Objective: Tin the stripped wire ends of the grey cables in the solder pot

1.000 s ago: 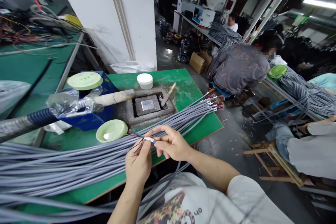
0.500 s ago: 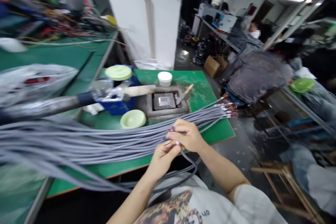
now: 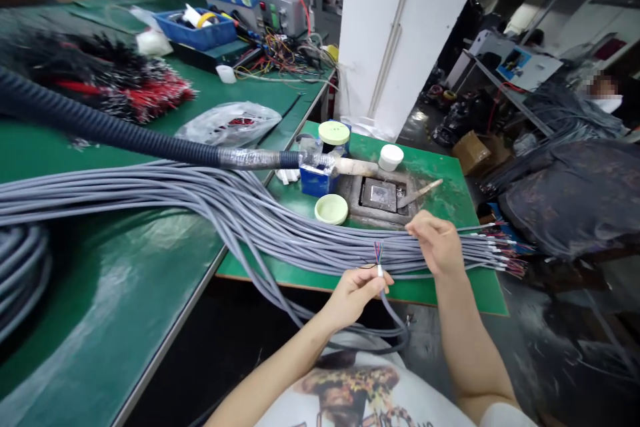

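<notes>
Grey multicore cable point(image 3: 384, 297) end | pinched upright between left hand point(image 3: 354, 297) thumb and fingers, coloured wires point(image 3: 378, 253) up | right hand point(image 3: 437, 243) open on grey cable bundle point(image 3: 310, 240)

The cables point(image 3: 300, 240) were grey, and the thin cores point(image 3: 377, 252) fanning from one end showed red, blue and green. The worktop point(image 3: 440, 287) was green with pale scuffs. The white T-shirt point(image 3: 350, 390) carried a brown and yellow print, and the ribbed hose point(image 3: 100, 123) was black.
</notes>
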`<state>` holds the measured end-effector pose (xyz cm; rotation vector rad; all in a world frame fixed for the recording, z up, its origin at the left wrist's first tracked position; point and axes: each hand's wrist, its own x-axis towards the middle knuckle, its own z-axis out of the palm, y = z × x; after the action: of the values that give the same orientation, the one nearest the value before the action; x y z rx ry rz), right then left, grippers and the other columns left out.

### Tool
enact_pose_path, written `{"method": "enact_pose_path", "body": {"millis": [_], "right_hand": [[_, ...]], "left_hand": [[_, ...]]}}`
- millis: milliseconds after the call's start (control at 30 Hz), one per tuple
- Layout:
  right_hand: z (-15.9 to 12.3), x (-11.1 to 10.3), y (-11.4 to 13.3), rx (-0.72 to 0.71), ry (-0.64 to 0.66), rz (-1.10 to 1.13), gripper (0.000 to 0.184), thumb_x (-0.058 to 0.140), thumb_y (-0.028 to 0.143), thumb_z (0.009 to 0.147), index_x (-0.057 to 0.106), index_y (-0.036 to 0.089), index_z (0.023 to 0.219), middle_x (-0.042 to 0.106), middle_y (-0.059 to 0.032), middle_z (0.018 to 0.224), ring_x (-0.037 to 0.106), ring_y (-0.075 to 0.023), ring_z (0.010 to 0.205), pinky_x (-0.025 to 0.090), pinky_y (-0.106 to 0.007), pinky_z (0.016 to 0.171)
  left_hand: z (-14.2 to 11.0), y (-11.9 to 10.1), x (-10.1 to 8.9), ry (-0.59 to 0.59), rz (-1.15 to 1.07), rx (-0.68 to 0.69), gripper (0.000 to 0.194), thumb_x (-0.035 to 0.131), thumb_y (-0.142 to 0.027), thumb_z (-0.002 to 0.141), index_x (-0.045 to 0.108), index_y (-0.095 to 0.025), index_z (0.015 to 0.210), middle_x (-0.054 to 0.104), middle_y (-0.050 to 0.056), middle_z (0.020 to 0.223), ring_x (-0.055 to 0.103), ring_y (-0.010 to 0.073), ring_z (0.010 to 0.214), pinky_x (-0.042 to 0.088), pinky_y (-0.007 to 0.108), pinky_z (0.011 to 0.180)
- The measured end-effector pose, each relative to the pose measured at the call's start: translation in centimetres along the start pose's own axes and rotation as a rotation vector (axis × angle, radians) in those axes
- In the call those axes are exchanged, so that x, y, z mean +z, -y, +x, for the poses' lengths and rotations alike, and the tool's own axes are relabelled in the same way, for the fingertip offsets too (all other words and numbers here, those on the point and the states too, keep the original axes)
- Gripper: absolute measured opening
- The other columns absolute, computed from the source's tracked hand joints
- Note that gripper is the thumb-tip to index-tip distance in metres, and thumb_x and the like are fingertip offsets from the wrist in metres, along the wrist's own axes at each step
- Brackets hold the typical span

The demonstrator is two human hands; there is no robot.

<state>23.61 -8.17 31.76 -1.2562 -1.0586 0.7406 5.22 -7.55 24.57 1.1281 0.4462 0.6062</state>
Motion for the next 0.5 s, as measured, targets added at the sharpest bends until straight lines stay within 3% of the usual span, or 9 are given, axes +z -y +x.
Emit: {"method": "enact_pose_path", "body": {"millis": [100, 167, 333, 500], "right_hand": [[-0.1, 0.3, -0.3, 0.123, 0.389, -0.131, 0.011, 0.071, 0.029, 0.074, 0.076, 0.020, 0.077, 0.062, -0.0036, 0.073, 0.055, -0.0154, 0.072, 0.043, -0.030, 0.068], [-0.1, 1.1, -0.8, 0.184, 0.514, -0.102, 0.017, 0.073, 0.034, 0.071, 0.076, 0.020, 0.080, 0.062, -0.0037, 0.077, 0.056, -0.0160, 0.073, 0.045, -0.030, 0.069], [0.5, 2.8, -1.5, 0.259, 0.585, -0.014, 0.026, 0.073, 0.041, 0.070, 0.076, 0.019, 0.083, 0.059, -0.0034, 0.077, 0.056, -0.0150, 0.069, 0.047, -0.027, 0.061], [0.7, 3.6, -0.9, 0.207, 0.551, -0.041, 0.014, 0.071, 0.031, 0.072, 0.076, 0.019, 0.079, 0.061, -0.0034, 0.074, 0.056, -0.0147, 0.069, 0.045, -0.027, 0.062]], "left_hand": [[-0.1, -0.1, -0.5, -0.019, -0.012, 0.013, 0.032, 0.059, -0.044, 0.083, 0.070, -0.013, 0.085, 0.060, 0.004, 0.074, 0.050, 0.0121, 0.068, 0.041, 0.024, 0.068], [-0.1, -0.4, -0.7, -0.015, -0.014, 0.018, 0.033, 0.060, -0.045, 0.082, 0.070, -0.013, 0.086, 0.059, 0.004, 0.073, 0.050, 0.0124, 0.068, 0.041, 0.024, 0.067], [-0.2, -0.4, -0.9, 0.019, -0.080, -0.011, 0.035, 0.061, -0.046, 0.081, 0.070, -0.013, 0.087, 0.059, 0.005, 0.076, 0.050, 0.0115, 0.067, 0.041, 0.023, 0.065], [-0.3, -0.1, -1.0, -0.009, -0.039, 0.031, 0.033, 0.060, -0.043, 0.083, 0.070, -0.013, 0.086, 0.059, 0.005, 0.078, 0.050, 0.0119, 0.068, 0.042, 0.023, 0.065]]}}
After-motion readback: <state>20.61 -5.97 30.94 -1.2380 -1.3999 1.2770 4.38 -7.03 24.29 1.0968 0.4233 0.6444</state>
